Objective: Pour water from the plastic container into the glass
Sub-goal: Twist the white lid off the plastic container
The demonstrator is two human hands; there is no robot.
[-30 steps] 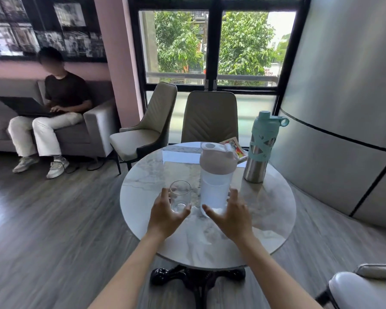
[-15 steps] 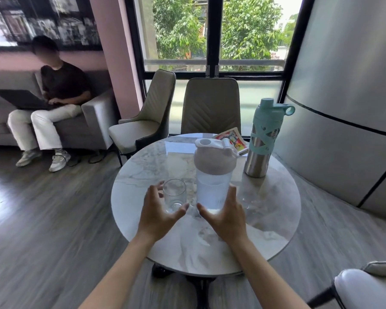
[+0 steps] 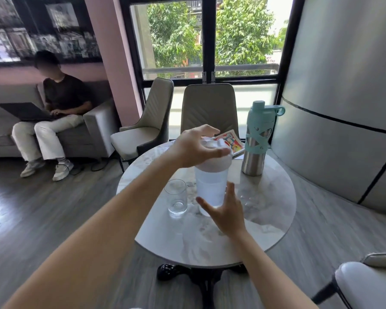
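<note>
A translucent plastic container (image 3: pixel 211 186) with water and a pale pink lid (image 3: pixel 212 164) stands upright in the middle of the round marble table (image 3: pixel 265 221). An empty clear glass (image 3: pixel 176 197) stands just to its left, apart from it. My left hand (image 3: pixel 194 146) is raised over the lid, thumb against its front and fingers arched above the cap. My right hand (image 3: pixel 226 212) is at the container's base, thumb and fingers spread to either side, and it hides the lower front.
A steel bottle with a teal sleeve (image 3: pixel 255 143) stands at the table's back right, a colourful booklet (image 3: pixel 231 141) behind the container. Two beige chairs (image 3: pixel 210 105) stand beyond the table, a white seat (image 3: pixel 366 284) at lower right. A person (image 3: pixel 58 112) sits on a sofa, far left.
My left hand has left the glass and risen onto the container's lid. My right hand stays at the container's base with its fingers spread wider.
</note>
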